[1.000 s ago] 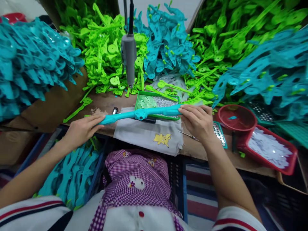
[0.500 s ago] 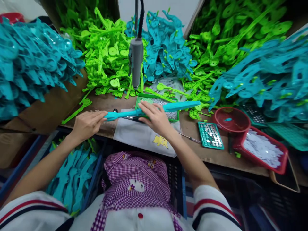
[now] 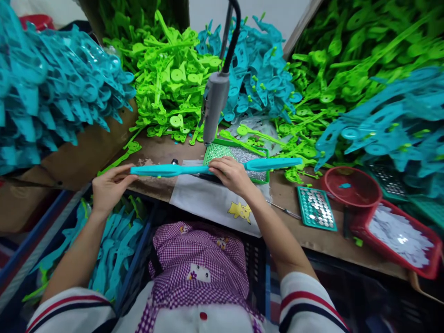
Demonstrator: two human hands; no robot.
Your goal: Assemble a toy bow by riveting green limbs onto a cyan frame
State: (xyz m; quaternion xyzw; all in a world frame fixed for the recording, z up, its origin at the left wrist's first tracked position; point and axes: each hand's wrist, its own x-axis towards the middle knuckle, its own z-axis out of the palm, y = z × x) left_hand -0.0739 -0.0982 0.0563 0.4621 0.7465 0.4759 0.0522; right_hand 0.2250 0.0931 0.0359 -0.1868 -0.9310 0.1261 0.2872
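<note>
Teal plastic arm point(image 3: 215, 167), held level above the white cloth point(image 3: 215, 201) at the bench's front edge: from the head camera I see my left hand point(image 3: 109, 185) pinching its left tip and my right hand point(image 3: 231, 175) closed around its middle. Behind it, a green tray point(image 3: 231, 155) holds small silvery screws. Rightward, a teal tray point(image 3: 315, 208) carries metal discs, and a red bin point(image 3: 398, 233) white pieces.

Both hands, left hand point(image 3: 110, 185) and right hand point(image 3: 231, 174), grip a long teal plastic piece point(image 3: 194, 168) level beneath a hanging grey screwdriver point(image 3: 214, 107)
</note>
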